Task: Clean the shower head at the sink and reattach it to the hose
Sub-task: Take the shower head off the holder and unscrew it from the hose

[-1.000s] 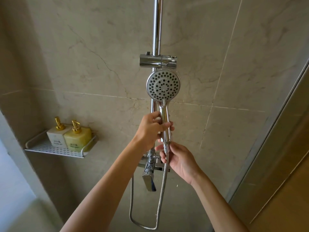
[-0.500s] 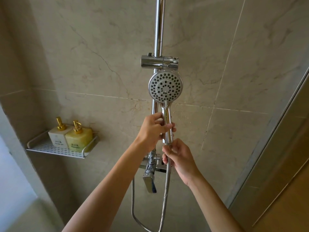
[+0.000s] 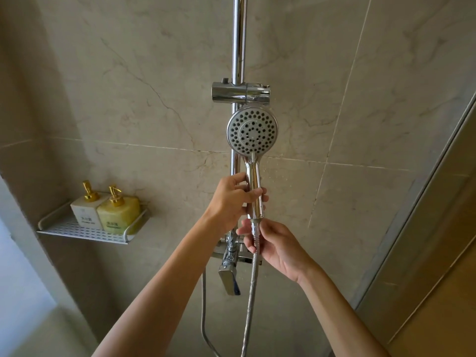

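A chrome shower head (image 3: 252, 131) with a round grey spray face stands upright in front of the vertical chrome rail (image 3: 239, 47), just below the rail's bracket (image 3: 240, 92). My left hand (image 3: 231, 199) grips the handle of the shower head from the left. Right under the handle's lower end, my right hand (image 3: 275, 246) pinches the hose nut (image 3: 255, 225) between thumb and fingers. The ribbed metal hose (image 3: 249, 305) hangs down from the nut and loops back up at the left.
The chrome mixer tap with its lever (image 3: 229, 276) sits on the wall behind my hands. A white perforated shelf (image 3: 77, 231) on the left wall carries two square pump bottles (image 3: 103, 212). A glass panel's frame (image 3: 412, 202) slants down the right side.
The view has shifted slightly. My right hand's fingers have shifted on the hose nut at the handle's end, while my left hand keeps its grip on the handle.
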Demonstrator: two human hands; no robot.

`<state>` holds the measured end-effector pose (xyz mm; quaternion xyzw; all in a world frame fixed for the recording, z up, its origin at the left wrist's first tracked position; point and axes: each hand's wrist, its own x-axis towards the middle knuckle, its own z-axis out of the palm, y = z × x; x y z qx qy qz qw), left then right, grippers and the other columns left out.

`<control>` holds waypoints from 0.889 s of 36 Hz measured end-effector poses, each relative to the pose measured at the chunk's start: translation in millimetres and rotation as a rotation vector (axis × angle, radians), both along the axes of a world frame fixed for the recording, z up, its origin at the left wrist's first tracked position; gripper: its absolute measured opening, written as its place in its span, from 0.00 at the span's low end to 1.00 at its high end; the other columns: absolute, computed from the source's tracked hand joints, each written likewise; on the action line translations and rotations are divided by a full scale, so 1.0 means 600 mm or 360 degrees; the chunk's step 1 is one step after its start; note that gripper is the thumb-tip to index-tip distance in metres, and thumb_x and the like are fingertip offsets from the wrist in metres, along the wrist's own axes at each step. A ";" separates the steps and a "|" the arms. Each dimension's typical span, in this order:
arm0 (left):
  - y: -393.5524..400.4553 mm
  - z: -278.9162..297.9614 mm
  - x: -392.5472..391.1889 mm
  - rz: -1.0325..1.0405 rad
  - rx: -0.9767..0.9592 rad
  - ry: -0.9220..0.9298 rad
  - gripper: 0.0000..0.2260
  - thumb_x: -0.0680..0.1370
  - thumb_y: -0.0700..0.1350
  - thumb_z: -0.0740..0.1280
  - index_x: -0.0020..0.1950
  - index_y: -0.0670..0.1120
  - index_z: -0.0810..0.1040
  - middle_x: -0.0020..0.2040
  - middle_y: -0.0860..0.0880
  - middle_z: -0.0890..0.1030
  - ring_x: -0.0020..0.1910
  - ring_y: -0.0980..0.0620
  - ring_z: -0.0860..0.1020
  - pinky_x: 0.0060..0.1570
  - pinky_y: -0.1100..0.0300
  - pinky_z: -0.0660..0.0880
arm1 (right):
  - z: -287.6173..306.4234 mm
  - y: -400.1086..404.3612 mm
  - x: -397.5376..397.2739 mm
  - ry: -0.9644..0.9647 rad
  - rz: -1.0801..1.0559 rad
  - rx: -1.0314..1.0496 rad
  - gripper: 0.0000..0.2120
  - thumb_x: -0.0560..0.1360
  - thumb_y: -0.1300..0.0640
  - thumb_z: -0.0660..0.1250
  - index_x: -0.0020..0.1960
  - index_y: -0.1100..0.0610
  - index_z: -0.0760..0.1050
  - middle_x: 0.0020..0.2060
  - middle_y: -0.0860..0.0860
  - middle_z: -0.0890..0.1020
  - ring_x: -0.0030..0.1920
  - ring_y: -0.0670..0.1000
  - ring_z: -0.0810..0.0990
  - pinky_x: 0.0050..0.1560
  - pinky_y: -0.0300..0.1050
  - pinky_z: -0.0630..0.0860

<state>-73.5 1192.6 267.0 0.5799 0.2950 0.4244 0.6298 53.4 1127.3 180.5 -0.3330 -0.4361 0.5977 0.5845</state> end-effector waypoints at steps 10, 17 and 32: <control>0.001 -0.002 0.003 0.0020 0.0012 -0.0011 0.06 0.77 0.28 0.65 0.50 0.37 0.76 0.44 0.40 0.82 0.46 0.43 0.83 0.53 0.36 0.78 | -0.009 0.009 0.006 -0.0357 -0.0286 0.0114 0.10 0.76 0.61 0.71 0.51 0.63 0.72 0.39 0.59 0.81 0.38 0.58 0.79 0.43 0.53 0.76; 0.005 -0.001 0.001 0.0057 0.0067 -0.0001 0.06 0.76 0.28 0.66 0.50 0.37 0.76 0.43 0.41 0.83 0.46 0.43 0.84 0.50 0.38 0.79 | -0.023 0.010 0.000 -0.0433 -0.0458 0.0124 0.12 0.73 0.62 0.75 0.44 0.59 0.70 0.33 0.59 0.77 0.33 0.56 0.75 0.39 0.51 0.74; 0.002 -0.006 -0.019 0.0128 0.0003 0.0019 0.09 0.77 0.28 0.65 0.56 0.30 0.74 0.45 0.39 0.82 0.46 0.42 0.83 0.55 0.30 0.74 | -0.003 0.002 0.030 -0.0806 -0.0574 0.0187 0.11 0.70 0.67 0.76 0.51 0.61 0.82 0.38 0.54 0.82 0.40 0.48 0.82 0.47 0.43 0.81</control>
